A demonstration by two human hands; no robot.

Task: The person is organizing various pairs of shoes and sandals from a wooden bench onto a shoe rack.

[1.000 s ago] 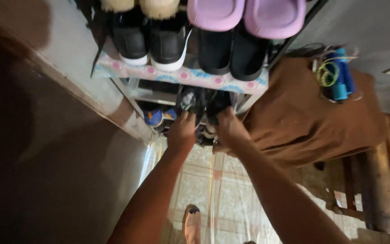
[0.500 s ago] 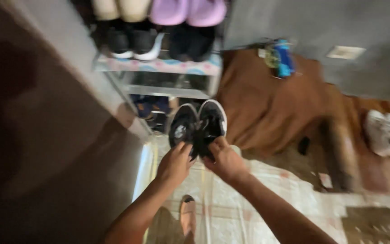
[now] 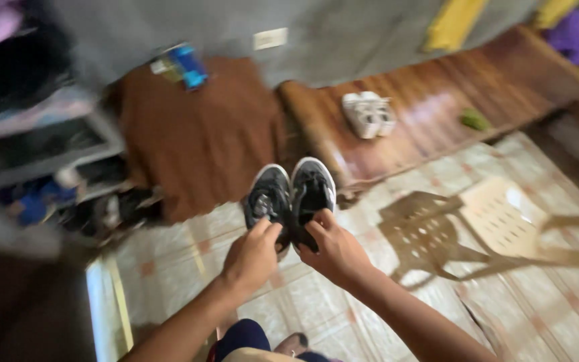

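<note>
A pair of black sneakers with white soles hangs side by side above the tiled floor. My left hand (image 3: 252, 255) grips the heel of the left black sneaker (image 3: 267, 198). Beside it, my right hand (image 3: 334, 250) grips the heel of the right black sneaker (image 3: 312, 189). Both toes point away from me. The picture is blurred by motion.
A shoe rack (image 3: 41, 144) with several shoes stands at the left. A brown cloth (image 3: 202, 134) covers something behind the sneakers. White shoes (image 3: 368, 114) rest on a wooden bench (image 3: 437, 107). A tan plastic chair (image 3: 477, 228) lies tipped on the tiled floor (image 3: 303, 308) at right.
Both hands pulled the black sneakers out of the rack's lower shelf and carried them away from it. The view swung right, bringing the bench and chair into sight.
</note>
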